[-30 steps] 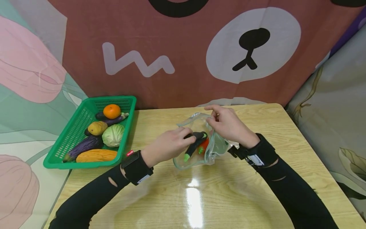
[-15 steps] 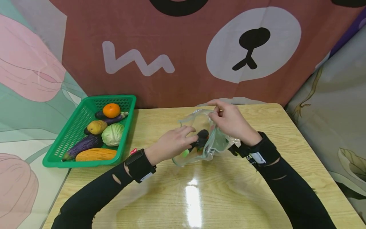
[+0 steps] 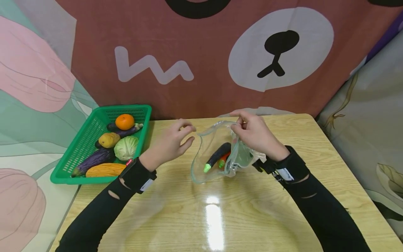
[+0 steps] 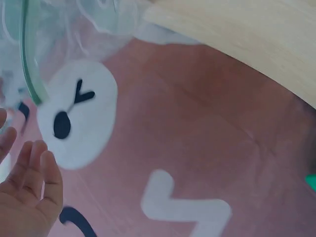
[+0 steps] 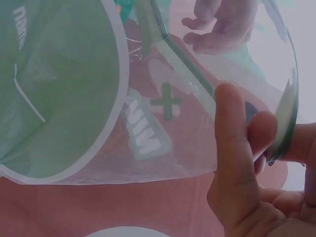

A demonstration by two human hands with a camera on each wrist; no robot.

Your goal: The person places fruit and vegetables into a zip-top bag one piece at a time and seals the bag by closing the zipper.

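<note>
In the head view, my right hand pinches the upper rim of a clear zip bag between thumb and fingers, its mouth spread toward the left. Inside lie a dark eggplant with a light green tip and a red pepper with a green stem, partly covered. The right wrist view shows finger and thumb at the zip edge and the bag's green printed panel. My left hand hovers left of the bag's mouth, fingers loosely bent, holding nothing; its fingers also show in the left wrist view.
At the table's left stands a green basket with an orange, a potato, a cabbage, purple eggplants and a long orange-yellow vegetable. A patterned cloth hangs behind the wooden table.
My left hand has let go of a dark eggplant inside the bag and drawn back left, out of the mouth. My right hand keeps its pinch on the rim, having shifted slightly right.
</note>
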